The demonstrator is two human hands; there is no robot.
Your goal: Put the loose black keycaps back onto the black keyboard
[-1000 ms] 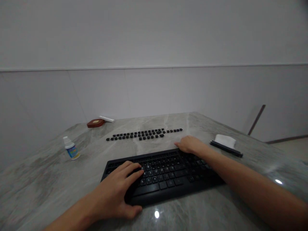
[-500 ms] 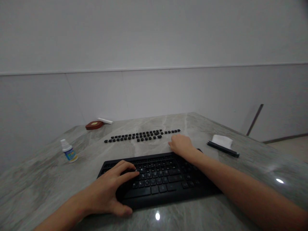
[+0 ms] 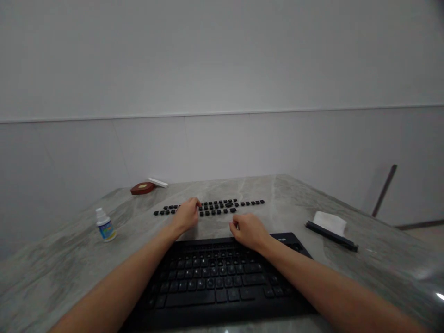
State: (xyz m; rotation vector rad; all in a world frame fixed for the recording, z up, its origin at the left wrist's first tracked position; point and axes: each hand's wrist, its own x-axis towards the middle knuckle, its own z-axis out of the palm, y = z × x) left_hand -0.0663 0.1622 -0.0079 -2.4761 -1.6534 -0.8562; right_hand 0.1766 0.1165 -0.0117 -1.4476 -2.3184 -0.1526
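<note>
A black keyboard lies on the table in front of me, with many keys in place and its upper rows partly bare. Beyond it, loose black keycaps are laid out in several rows. My left hand is over the left-middle part of these rows with its fingers curled down; whatever is between the fingertips is hidden. My right hand hovers at the keyboard's far edge, thumb and fingers bent together in a pinch. Anything held in it is too small to make out.
On the left stands a white spray bottle with a blue label. A reddish-brown case and a white strip lie at the far left. A dark bar rests against white tissue on the right. A wall closes off the back.
My left hand has left the keyboard and moved forward to the keycap rows, its fingers curling. My right hand has drawn back slightly toward the keyboard's far edge. The camera view has tilted up a little.
</note>
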